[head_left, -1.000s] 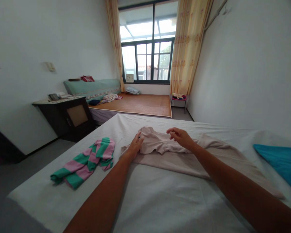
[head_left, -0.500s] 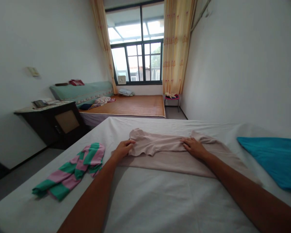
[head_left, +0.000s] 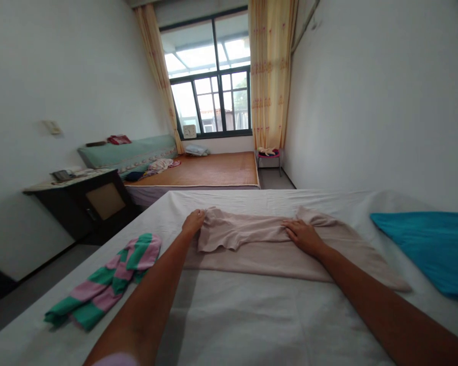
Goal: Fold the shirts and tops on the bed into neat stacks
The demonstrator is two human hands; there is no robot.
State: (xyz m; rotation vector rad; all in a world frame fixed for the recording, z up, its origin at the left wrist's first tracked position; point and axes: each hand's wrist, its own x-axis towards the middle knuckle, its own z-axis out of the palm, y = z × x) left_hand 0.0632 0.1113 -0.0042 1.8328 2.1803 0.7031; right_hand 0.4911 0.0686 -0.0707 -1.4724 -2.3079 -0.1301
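Note:
A pinkish-beige shirt (head_left: 259, 256) lies spread across the white sheet, with a wrinkled part folded over on top of it. At its far left edge, my left hand (head_left: 194, 222) is closed on the cloth; the fingertips are partly hidden. My right hand (head_left: 302, 236) rests palm down on the folded part, fingers stretched out over the fabric. Left of my left forearm lies a green-and-pink striped garment (head_left: 110, 284), loosely folded. A folded blue cloth (head_left: 431, 249) sits at the right.
The white sheet (head_left: 244, 315) covers the bed in front of me. Beyond it stands another bed with a brown mat (head_left: 217, 170). A dark cabinet (head_left: 103, 198) is at the left, and a small stool (head_left: 269, 156) stands by the right wall.
My left hand has moved away from me to the shirt's upper left edge, and the cloth there is spread flatter. My right hand stays on the folded part. The view has tilted slightly.

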